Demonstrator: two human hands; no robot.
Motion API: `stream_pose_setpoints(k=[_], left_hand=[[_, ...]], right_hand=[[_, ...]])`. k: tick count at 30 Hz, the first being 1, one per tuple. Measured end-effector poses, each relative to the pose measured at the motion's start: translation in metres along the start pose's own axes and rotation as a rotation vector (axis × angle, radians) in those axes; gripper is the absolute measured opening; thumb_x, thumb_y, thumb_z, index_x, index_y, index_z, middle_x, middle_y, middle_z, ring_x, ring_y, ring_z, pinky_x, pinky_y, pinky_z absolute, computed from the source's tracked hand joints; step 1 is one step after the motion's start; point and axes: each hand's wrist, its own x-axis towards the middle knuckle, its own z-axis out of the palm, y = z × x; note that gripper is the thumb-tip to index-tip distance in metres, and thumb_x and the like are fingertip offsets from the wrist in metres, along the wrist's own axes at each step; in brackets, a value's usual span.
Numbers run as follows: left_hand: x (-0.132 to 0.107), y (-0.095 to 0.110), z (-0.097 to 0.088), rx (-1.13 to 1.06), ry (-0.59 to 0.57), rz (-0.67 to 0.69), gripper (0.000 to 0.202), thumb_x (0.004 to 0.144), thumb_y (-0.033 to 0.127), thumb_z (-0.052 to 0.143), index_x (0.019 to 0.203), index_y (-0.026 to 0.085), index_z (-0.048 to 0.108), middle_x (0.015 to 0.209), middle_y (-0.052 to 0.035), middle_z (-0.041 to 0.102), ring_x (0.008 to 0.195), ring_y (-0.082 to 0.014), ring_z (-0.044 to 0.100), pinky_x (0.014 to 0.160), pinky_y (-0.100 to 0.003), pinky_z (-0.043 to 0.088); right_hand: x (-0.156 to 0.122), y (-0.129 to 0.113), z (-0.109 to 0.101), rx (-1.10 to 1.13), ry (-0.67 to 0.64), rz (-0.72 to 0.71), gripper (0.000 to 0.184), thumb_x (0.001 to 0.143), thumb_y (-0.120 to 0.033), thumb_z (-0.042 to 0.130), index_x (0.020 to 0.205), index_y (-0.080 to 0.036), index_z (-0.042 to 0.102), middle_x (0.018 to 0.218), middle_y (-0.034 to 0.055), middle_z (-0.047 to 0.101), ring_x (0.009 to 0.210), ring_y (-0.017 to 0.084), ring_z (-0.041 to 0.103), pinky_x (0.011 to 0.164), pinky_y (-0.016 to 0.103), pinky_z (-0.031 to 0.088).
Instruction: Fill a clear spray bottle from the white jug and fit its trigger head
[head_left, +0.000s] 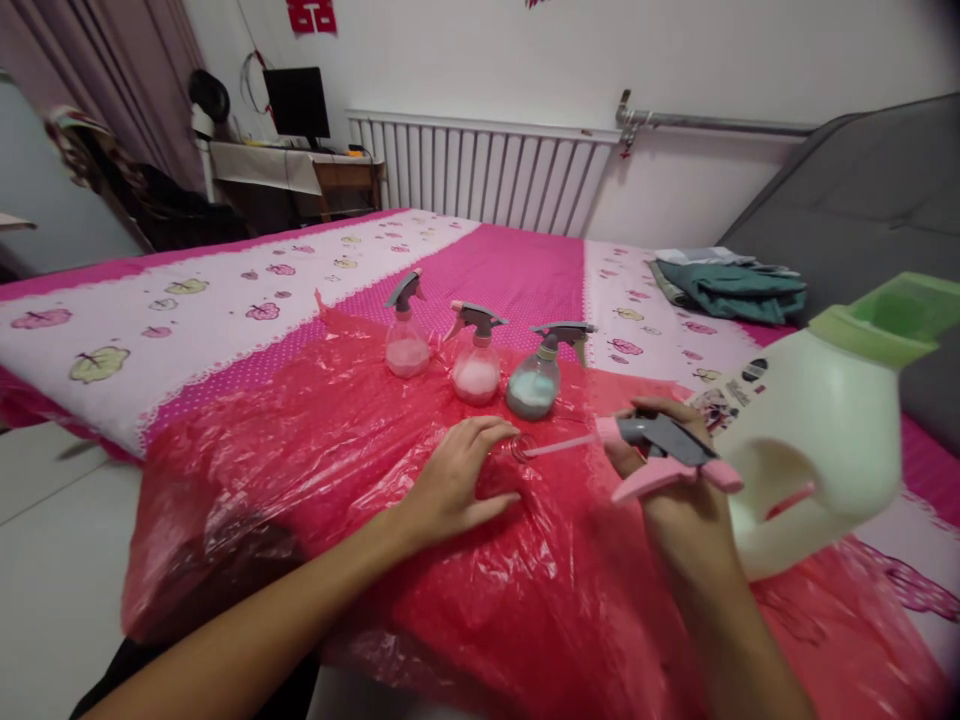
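My right hand (679,490) grips a grey and pink trigger sprayer head (660,452) whose thin tube points left. My left hand (457,480) curls round a small clear bottle (501,470) lying or standing on the red plastic sheet (337,470); the bottle is hard to make out against the red. Just beyond stand three small spray bottles: a pink one at left (406,340), a pink one in the middle (476,362), a bluish one at right (538,378). A large white jug with a green cap (825,420) sits to the right, close behind my right hand.
The sheet covers the near part of a bed with a pink and white bedspread (225,290). Folded green clothing (739,285) lies at the far right by a grey headboard. A radiator (487,170) and a desk with a monitor (296,105) line the back wall.
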Motion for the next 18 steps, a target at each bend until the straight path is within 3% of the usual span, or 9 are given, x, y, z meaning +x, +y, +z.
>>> stream_pose_setpoints(k=[4, 8, 15, 18], left_hand=[[-0.001, 0.001, -0.001, -0.008, 0.039, -0.02, 0.064, 0.097, 0.035, 0.074, 0.151, 0.029, 0.041, 0.145, -0.0132, 0.059, 0.135, -0.0333, 0.06, 0.113, -0.057, 0.053], [-0.002, 0.001, -0.001, 0.008, 0.05, -0.037, 0.065, 0.096, 0.034, 0.074, 0.151, 0.028, 0.039, 0.145, -0.014, 0.058, 0.136, -0.0333, 0.06, 0.114, -0.057, 0.052], [-0.001, -0.011, -0.002, 0.009, 0.221, -0.267, 0.066, 0.094, 0.034, 0.075, 0.148, 0.023, 0.039, 0.145, -0.0164, 0.06, 0.137, -0.0362, 0.062, 0.115, -0.06, 0.05], [0.0, -0.013, -0.002, -0.058, 0.308, -0.328, 0.066, 0.093, 0.036, 0.076, 0.147, 0.024, 0.04, 0.145, -0.0159, 0.061, 0.138, -0.036, 0.061, 0.117, -0.061, 0.049]], right_hand=[[0.006, 0.005, 0.0, 0.134, 0.151, 0.162, 0.05, 0.079, -0.05, 0.085, 0.118, -0.027, 0.065, 0.096, -0.0006, 0.067, 0.08, 0.016, 0.065, 0.078, 0.036, 0.057], [0.01, 0.001, 0.0, 0.306, 0.217, 0.206, 0.047, 0.075, -0.05, 0.086, 0.11, -0.029, 0.062, 0.099, -0.0009, 0.062, 0.085, 0.016, 0.064, 0.068, 0.03, 0.054], [0.007, -0.001, -0.003, 0.069, 0.363, 0.013, 0.047, 0.079, -0.044, 0.083, 0.114, -0.029, 0.055, 0.106, 0.0004, 0.061, 0.084, 0.016, 0.062, 0.071, 0.032, 0.052], [0.003, 0.004, -0.001, -0.084, 0.229, -0.065, 0.047, 0.074, -0.039, 0.086, 0.108, -0.026, 0.057, 0.101, 0.0004, 0.061, 0.086, 0.017, 0.062, 0.072, 0.031, 0.051]])
